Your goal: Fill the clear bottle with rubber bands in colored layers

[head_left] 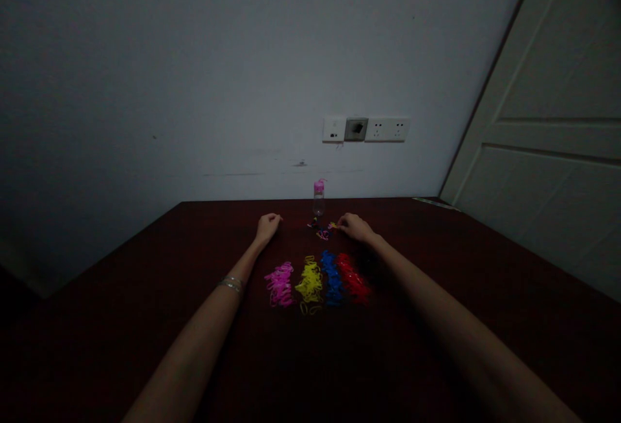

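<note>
Four piles of small bands lie side by side on the dark red table (160,268): pink (280,285), yellow (311,281), blue (332,279) and red (354,279). Beyond them is a small mixed-colour cluster of bands (323,234). My right hand (354,226) has its fingers pinched at a few yellow and pink bands (332,225), right of that cluster. My left hand (269,225) rests on the table left of the cluster, fingers curled together; whether anything is between them is too small to tell.
A clear bottle with a pink cap (319,198) stands near the table's back edge. Behind it rises a pale wall (194,86) with a row of sockets (387,129). At the right is a white panelled door (548,132).
</note>
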A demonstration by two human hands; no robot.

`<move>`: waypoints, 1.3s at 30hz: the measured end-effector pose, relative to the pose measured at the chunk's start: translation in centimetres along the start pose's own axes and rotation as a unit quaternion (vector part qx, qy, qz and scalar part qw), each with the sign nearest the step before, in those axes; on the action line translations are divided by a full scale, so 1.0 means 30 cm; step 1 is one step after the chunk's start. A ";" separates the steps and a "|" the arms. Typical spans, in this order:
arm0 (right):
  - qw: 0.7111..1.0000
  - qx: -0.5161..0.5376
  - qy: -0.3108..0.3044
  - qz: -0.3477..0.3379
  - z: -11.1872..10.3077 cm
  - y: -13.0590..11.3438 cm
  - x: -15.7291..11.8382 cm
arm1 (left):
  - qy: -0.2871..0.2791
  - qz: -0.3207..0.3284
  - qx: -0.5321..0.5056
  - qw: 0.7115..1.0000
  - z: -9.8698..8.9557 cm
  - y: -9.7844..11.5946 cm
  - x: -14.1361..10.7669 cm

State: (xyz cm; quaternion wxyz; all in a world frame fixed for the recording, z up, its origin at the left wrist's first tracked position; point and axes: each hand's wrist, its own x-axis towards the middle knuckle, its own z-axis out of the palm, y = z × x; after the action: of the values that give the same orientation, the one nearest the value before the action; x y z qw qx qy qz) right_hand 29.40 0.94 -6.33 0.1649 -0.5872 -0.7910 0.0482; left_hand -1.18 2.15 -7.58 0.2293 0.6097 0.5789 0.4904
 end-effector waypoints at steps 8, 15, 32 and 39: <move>1.000 -0.010 0.000 -0.004 0.017 0.001 0.014 | -0.003 -0.007 -0.008 1.000 0.000 0.003 0.004; 1.000 -0.025 -0.008 -0.015 0.010 -0.009 0.016 | -0.010 0.002 -0.011 1.000 -0.003 0.003 0.000; 0.986 0.111 0.099 -0.078 -0.085 0.001 -0.011 | -0.004 0.004 0.011 1.000 -0.004 0.004 -0.001; 0.965 0.188 0.085 -0.160 -0.102 -0.101 -0.134 | -0.010 0.004 0.023 1.000 -0.006 0.006 0.002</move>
State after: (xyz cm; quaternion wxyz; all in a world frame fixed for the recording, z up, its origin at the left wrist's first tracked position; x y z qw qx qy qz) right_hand 28.64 -4.13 -3.45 0.3446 -0.4137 -0.8343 0.1183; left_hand -1.24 2.11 -7.33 0.2191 0.6223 0.5849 0.4719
